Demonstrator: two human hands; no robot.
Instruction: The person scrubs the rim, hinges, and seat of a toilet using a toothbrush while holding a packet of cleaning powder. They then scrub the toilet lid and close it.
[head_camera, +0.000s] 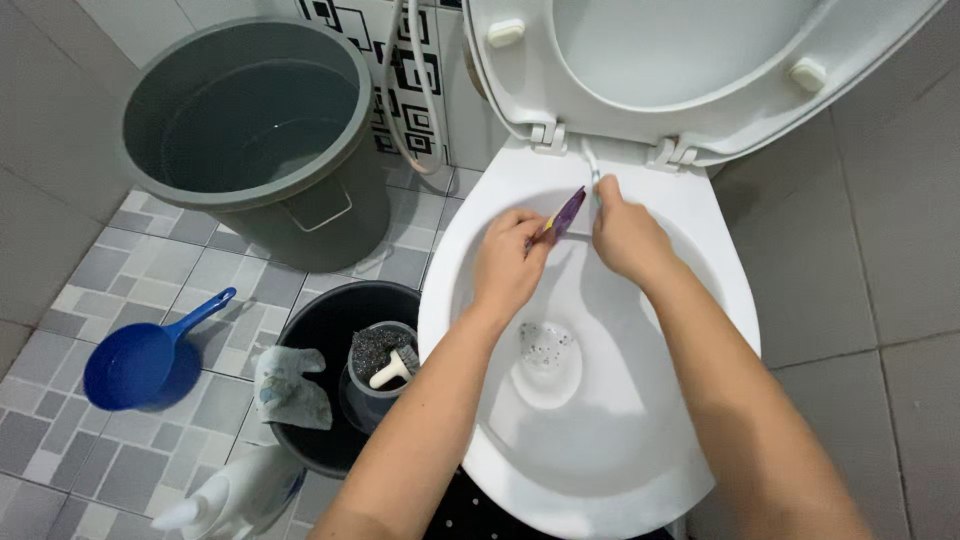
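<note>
- left hand (508, 262) is over the toilet bowl (700, 215), fingers curled together and clamped on a small purple sachet (566, 213), which sticks up towards the back rim.
- right hand (628, 235) sits just beside it, fingers closed around a thin white-handled brush (592, 170); it looks like a toothbrush, though i can't make out the bristle end, and its tip points up at the seat hinge (548, 135).
- the two hands are nearly touching, sachet and brush handle meeting right above the rear of the bowl, so both things hang over open water.
- risk one, as i read it: that sachet is pinched at one end only, and a wet, slick grip could let it slide into the bowl water (546, 352) below.
- risk two: the raised seat and lid (700, 60) lean above the knuckles; a bump from the brush hand near the hinge could bring them down on both hands.
- risk three: squeezing the sachet too hard could squirt its contents onto the rim or the tiled floor (140, 275) instead of where the brush is.
- off to the left, a big grey bucket (250, 130) of water and a blue dipper (140, 360) lie well apart from the hands.
- nearer in, a black bucket (330, 330) holds a smaller tub with a white-handled scrubber (390, 368), a cloth (288, 390) draped on its edge.
- a white spray bottle (235, 500) lies on the tiles by the left elbow; a backward swing of that arm could knock it.
</note>
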